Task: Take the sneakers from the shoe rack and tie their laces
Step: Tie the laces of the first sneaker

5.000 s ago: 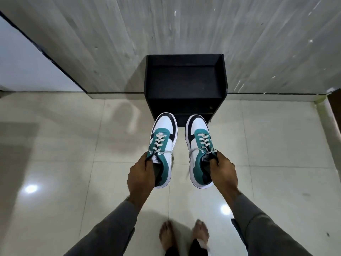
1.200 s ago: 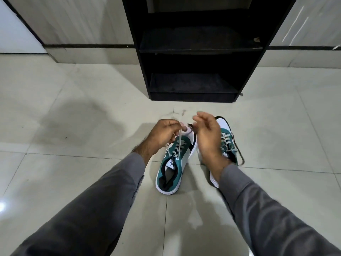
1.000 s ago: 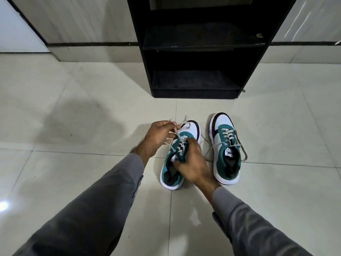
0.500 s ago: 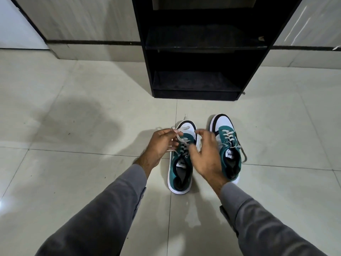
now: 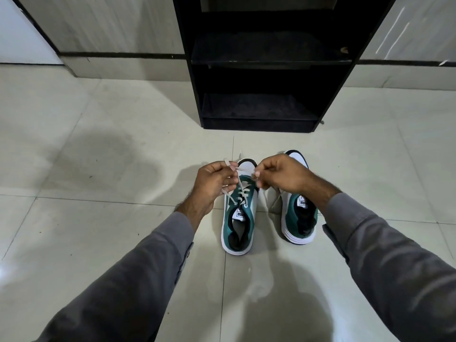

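Two teal, white and black sneakers stand side by side on the tiled floor, toes toward the rack. Over the left sneaker [image 5: 238,218], my left hand [image 5: 211,183] pinches one white lace end and my right hand [image 5: 283,175] pinches the other, the lace [image 5: 243,170] stretched between them above the toe. The right sneaker [image 5: 299,218] sits partly under my right wrist, and its loose lace [image 5: 274,202] trails on the floor. The toes of both shoes are partly hidden by my hands.
The black shoe rack [image 5: 261,70] stands against the grey wall just beyond the sneakers, with nothing visible on its shelves. Pale glossy floor tiles [image 5: 98,169] spread to the left and right. My grey sleeves fill the lower part of the view.
Five seconds ago I held both sneakers in the air; now they rest on the floor. In the last second my right hand left the left sneaker's tongue and rose, drawing the lace taut.
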